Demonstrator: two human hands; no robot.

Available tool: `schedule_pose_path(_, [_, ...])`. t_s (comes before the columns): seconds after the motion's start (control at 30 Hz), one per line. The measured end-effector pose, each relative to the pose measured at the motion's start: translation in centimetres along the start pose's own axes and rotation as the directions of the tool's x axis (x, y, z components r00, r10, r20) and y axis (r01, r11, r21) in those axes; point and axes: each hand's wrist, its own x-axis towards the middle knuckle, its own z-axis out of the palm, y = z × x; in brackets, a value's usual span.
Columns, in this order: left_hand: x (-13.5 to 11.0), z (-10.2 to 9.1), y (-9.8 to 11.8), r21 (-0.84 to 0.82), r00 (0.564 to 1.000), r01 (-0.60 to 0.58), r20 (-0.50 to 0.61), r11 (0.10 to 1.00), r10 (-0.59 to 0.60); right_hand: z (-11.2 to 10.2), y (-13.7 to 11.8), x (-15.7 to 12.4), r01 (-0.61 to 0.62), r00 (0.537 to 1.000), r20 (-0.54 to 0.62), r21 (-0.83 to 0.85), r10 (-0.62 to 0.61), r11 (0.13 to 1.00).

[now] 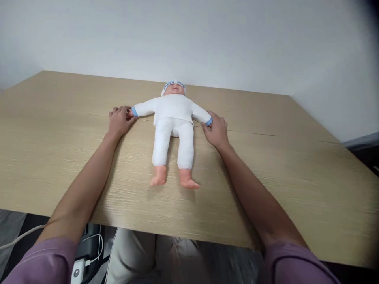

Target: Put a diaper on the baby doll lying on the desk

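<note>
"Where's the baby doll point(174, 108)?"

"On its back on the wood-grain table point(74, 165), capped head towards twelve, bare feet towards six, arms spread."

"And the fingers?"

"The left hand point(120, 122), at nine o'clock from the doll's chest, has its thumb and fingers curled round the doll's hand, by the blue cuff point(134, 111). The right hand point(217, 129), between three and four, has its fingers drawn in on the other cuffed wrist. How hard they grip, I can't tell."

"How would you hold it well?"

"Lightly, I'd say, right at the wrists, both sides matched so the torso stays square to twelve. I'd rest the forearms low, and avoid tugging: a sleeve could ride up or a shoulder twist."
</note>
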Motion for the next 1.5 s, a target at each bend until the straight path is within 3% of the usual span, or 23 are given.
schedule_pose_path(0.1, [-1.6, -0.6, 1.1, 0.002, 0.996, 0.088, -0.019, 0.996, -0.088, -0.4, -2.0, -1.1, -0.134, 0.991, -0.008, -0.026, 0.134, 0.991])
schedule_pose_path(0.2, [-4.1, -1.2, 3.0, -0.014, 0.985, 0.16, -0.066, 0.987, -0.161, -1.2, -5.2, -4.0, -0.261, 0.965, -0.043, -0.046, 0.259, 0.964])
schedule_pose_path(0.3, [-7.6, -2.3, 5.6, -0.044, 0.974, 0.201, -0.095, 0.979, -0.205, -2.9, -8.9, -8.6, -0.244, 0.969, -0.033, -0.032, 0.243, 0.969])
schedule_pose_path(0.37, [-10.8, -3.9, 7.7, -0.123, 0.976, 0.164, -0.122, 0.979, -0.179, -5.1, -11.3, -12.4, -0.173, 0.985, -0.01, -0.016, 0.173, 0.985])
schedule_pose_path(0.47, [-18.5, -7.4, 10.9, -0.355, 0.975, -0.084, -0.222, 0.931, 0.003, -9.7, -14.0, -20.0, -0.06, 0.994, -0.089, 0.041, 0.064, 0.997])
schedule_pose_path(0.57, [-29.9, -10.4, 13.3, -0.438, 0.958, -0.208, -0.272, 0.875, 0.091, -13.6, -14.8, -30.2, 0.099, 0.963, -0.264, 0.15, -0.056, 0.984])
schedule_pose_path(0.6, [-34.1, -10.8, 13.8, -0.46, 0.952, -0.265, -0.265, 0.848, 0.154, -14.3, -14.8, -33.8, 0.16, 0.934, -0.347, 0.187, -0.087, 0.969])
schedule_pose_path(0.67, [-41.5, -10.4, 14.3, -0.535, 0.901, -0.432, -0.227, 0.726, 0.369, -14.5, -14.4, -40.6, 0.176, 0.943, -0.324, 0.29, -0.077, 0.941])
schedule_pose_path(0.7, [-44.4, -9.6, 14.4, -0.572, 0.924, -0.368, -0.139, 0.733, 0.355, -14.1, -14.2, -43.3, 0.113, 0.965, -0.261, 0.349, -0.019, 0.93])
schedule_pose_path(0.73, [-46.7, -8.6, 14.5, -0.604, 0.964, -0.186, 0.042, 0.775, 0.264, -13.4, -14.0, -45.5, -0.011, 0.982, -0.169, 0.408, 0.088, 0.913])
schedule_pose_path(0.77, [-48.2, -7.3, 14.7, -0.619, 0.961, 0.022, 0.23, 0.785, 0.154, -12.5, -13.9, -47.0, -0.182, 0.973, -0.042, 0.459, 0.226, 0.869])
schedule_pose_path(0.8, [-48.9, -5.9, 15.0, -0.614, 0.928, 0.221, 0.372, 0.758, 0.03, -11.5, -13.8, -48.0, -0.338, 0.933, 0.066, 0.495, 0.353, 0.801])
schedule_pose_path(0.87, [-48.9, -3.1, 15.7, -0.587, 0.792, 0.537, 0.597, 0.605, -0.123, -9.4, -13.9, -48.3, -0.597, 0.793, 0.281, 0.534, 0.54, 0.599])
schedule_pose_path(0.93, [-47.6, -0.6, 16.7, -0.563, 0.671, 0.701, 0.729, 0.437, -0.137, -7.6, -14.1, -47.2, -0.737, 0.664, 0.48, 0.551, 0.573, 0.392])
schedule_pose_path(0.97, [-46.8, 0.4, 17.2, -0.549, 0.627, 0.744, 0.77, 0.38, -0.117, -7.0, -14.2, -46.6, -0.773, 0.623, 0.56, 0.55, 0.547, 0.317])
schedule_pose_path(1.07, [-45.5, 1.9, 18.5, -0.508, 0.545, 0.807, 0.837, 0.301, -0.048, -6.5, -15.2, -44.9, -0.809, 0.581, 0.677, 0.544, 0.451, 0.225])
schedule_pose_path(1.17, [-46.0, -0.2, 19.5, -0.457, 0.467, 0.857, 0.884, 0.239, 0.016, -9.3, -16.9, -44.3, -0.834, 0.547, 0.742, 0.523, 0.388, 0.176])
schedule_pose_path(1.23, [-46.8, -3.9, 20.0, -0.467, 0.466, 0.863, 0.883, 0.191, 0.052, -13.3, -18.8, -44.2, -0.832, 0.553, 0.77, 0.534, 0.319, 0.153])
schedule_pose_path(1.27, [-47.3, -6.4, 20.3, -0.489, 0.485, 0.856, 0.872, 0.169, 0.069, -15.8, -19.9, -44.1, -0.803, 0.595, 0.747, 0.569, 0.298, 0.176])
schedule_pose_path(1.33, [-47.9, -11.7, 21.0, -0.575, 0.563, 0.81, 0.818, 0.12, 0.118, -21.1, -22.3, -43.8, -0.731, 0.682, 0.685, 0.638, 0.255, 0.242])
schedule_pose_path(1.4, [-48.1, -16.5, 21.7, -0.663, 0.648, 0.735, 0.749, 0.144, 0.141, -25.7, -24.4, -43.3, -0.669, 0.742, 0.635, 0.684, 0.215, 0.29])
schedule_pose_path(1.47, [-47.9, -19.4, 22.2, -0.749, 0.745, 0.647, 0.661, 0.14, 0.094, -28.2, -26.0, -42.6, -0.614, 0.789, 0.571, 0.721, 0.227, 0.32])
schedule_pose_path(1.5, [-47.6, -19.9, 22.4, -0.778, 0.779, 0.614, 0.625, 0.132, 0.055, -28.6, -26.6, -42.1, -0.594, 0.804, 0.54, 0.733, 0.247, 0.332])
